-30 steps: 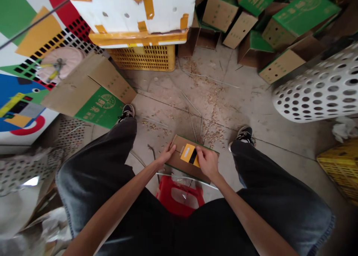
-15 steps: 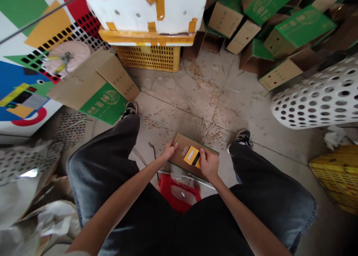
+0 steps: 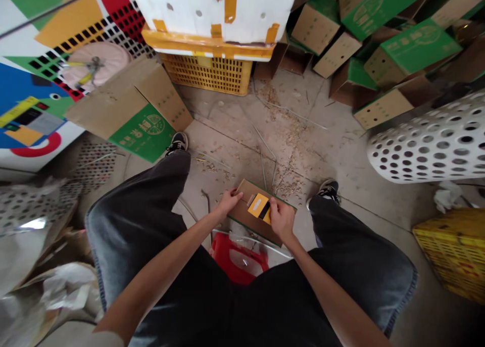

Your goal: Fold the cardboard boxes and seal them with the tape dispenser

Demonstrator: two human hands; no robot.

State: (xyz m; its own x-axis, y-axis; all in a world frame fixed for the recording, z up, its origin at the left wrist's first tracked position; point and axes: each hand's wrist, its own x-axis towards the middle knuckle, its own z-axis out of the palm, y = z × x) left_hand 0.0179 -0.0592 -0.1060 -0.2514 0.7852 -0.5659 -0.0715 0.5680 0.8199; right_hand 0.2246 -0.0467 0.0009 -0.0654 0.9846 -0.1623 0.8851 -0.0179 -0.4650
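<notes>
A small brown cardboard box (image 3: 248,216) with a green edge rests between my knees, above a red plastic stool (image 3: 238,258). My left hand (image 3: 228,201) presses its fingers on the box's left top edge. My right hand (image 3: 281,217) is closed around a yellow tape dispenser (image 3: 259,206) with a black band, held flat on the box top. A short strip of tape shows on the cardboard just left of the dispenser.
A flat green-and-brown carton (image 3: 131,112) leans at the left. Ahead stand a yellow crate (image 3: 212,74) under a taped white foam box (image 3: 223,13). Folded green cartons (image 3: 379,29) pile up at the back right. A white perforated roll (image 3: 432,140) and another yellow crate (image 3: 450,251) are right.
The dispenser has slid a little across the box top in my right hand. My head has shifted, so the whole scene sits slightly lower and to the right.
</notes>
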